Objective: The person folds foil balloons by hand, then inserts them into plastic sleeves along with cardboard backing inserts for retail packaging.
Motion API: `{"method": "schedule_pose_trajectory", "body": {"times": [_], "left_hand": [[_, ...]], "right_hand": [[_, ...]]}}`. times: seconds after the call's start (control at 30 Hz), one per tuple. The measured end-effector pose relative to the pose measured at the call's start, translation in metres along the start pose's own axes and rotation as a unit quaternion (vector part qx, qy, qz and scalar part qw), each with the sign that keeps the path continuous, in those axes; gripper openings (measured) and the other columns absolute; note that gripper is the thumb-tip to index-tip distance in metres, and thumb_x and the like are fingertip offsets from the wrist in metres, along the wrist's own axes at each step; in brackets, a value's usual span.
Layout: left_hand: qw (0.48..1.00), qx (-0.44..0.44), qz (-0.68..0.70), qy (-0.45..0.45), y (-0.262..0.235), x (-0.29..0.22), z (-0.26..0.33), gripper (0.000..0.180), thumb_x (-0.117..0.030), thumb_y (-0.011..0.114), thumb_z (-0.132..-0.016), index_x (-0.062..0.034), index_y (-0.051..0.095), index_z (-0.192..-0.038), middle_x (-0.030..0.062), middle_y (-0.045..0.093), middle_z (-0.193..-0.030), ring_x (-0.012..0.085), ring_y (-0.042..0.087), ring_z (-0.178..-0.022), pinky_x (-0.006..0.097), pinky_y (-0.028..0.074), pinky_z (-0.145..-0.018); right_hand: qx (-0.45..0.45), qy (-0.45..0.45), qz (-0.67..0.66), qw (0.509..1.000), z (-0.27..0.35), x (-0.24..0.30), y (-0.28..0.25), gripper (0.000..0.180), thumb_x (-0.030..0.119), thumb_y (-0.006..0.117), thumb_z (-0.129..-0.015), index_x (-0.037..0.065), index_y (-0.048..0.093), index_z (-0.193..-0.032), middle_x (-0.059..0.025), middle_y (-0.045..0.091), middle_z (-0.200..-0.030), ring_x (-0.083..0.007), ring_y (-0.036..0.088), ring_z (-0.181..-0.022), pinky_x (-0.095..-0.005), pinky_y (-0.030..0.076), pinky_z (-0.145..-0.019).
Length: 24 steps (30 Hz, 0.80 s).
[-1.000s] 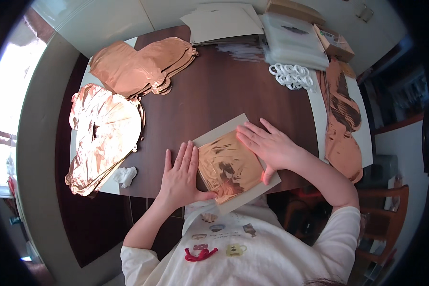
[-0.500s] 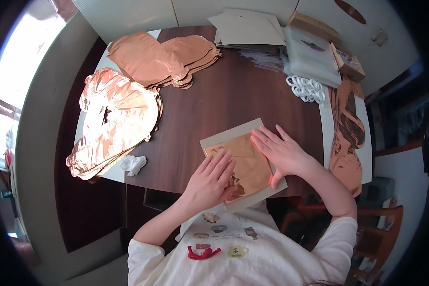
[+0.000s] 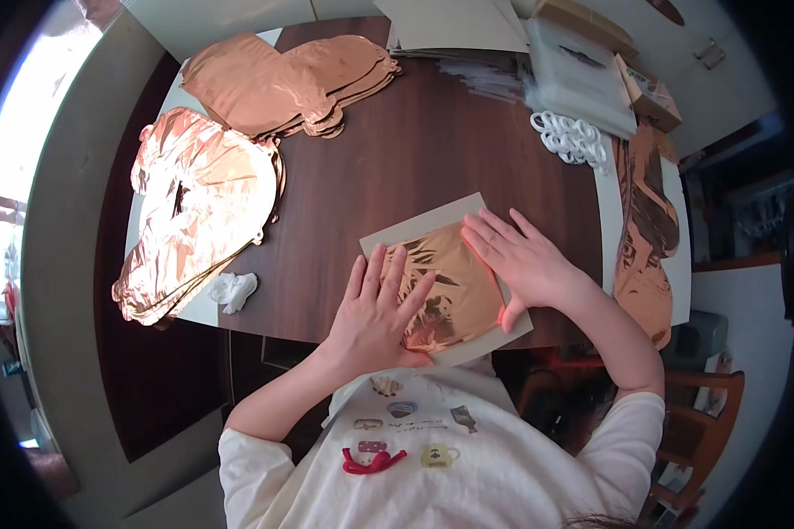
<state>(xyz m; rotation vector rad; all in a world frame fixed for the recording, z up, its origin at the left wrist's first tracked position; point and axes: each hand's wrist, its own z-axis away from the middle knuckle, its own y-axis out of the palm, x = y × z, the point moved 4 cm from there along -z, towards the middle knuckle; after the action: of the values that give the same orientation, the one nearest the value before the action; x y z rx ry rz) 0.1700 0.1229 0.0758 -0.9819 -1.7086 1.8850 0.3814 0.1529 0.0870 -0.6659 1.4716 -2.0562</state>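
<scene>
Left hand covers the near-left part of the folded copper foil piece; right hand hides its right edge and part of the grey card under it. Table far edge buried under paper stacks, cut by the frame top. White rings near the far-right corner: too small to count.
</scene>
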Motion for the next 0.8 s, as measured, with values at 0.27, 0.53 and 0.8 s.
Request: {"method": "schedule_pose_trajectory", "body": {"times": [0.27,0.53,0.8], "left_hand": [[0.995,-0.060,0.074,0.004,-0.004,-0.007,0.038,0.087,-0.059,0.065,-0.071,-0.0020,0.043,-0.132,0.0249,0.037,-0.136,0.0418,0.033,-0.129,0.053,0.028,-0.105],[0.698,0.024,0.658,-0.281,0.063,-0.018,0.104,0.038,-0.022,0.071,-0.079,-0.0019,0.056,-0.107,0.0103,0.062,-0.102,0.0208,0.061,-0.092,0.031,0.047,-0.082],[0.329,-0.062,0.873,-0.355,0.093,-0.024,0.087,0.049,-0.025,0.059,-0.089,-0.0010,0.044,-0.129,0.0120,0.055,-0.124,0.0242,0.056,-0.112,0.038,0.045,-0.096]], "right_hand": [[0.000,-0.012,-0.025,1.000,0.000,-0.003,0.005,0.138,0.059,0.080,-0.036,0.003,0.015,-0.144,-0.0121,0.017,-0.151,-0.0286,0.017,-0.140,-0.0483,0.017,-0.113],[0.003,-0.080,-0.066,0.995,-0.013,0.007,0.007,0.137,0.058,0.079,-0.038,0.001,0.015,-0.144,-0.0151,0.017,-0.151,-0.0300,0.014,-0.140,-0.0435,0.015,-0.114],[-0.005,-0.187,-0.062,0.980,-0.060,0.034,-0.005,0.138,0.061,0.077,-0.034,0.001,0.017,-0.143,-0.0156,0.021,-0.149,-0.0320,0.017,-0.139,-0.0459,0.018,-0.113]]}}
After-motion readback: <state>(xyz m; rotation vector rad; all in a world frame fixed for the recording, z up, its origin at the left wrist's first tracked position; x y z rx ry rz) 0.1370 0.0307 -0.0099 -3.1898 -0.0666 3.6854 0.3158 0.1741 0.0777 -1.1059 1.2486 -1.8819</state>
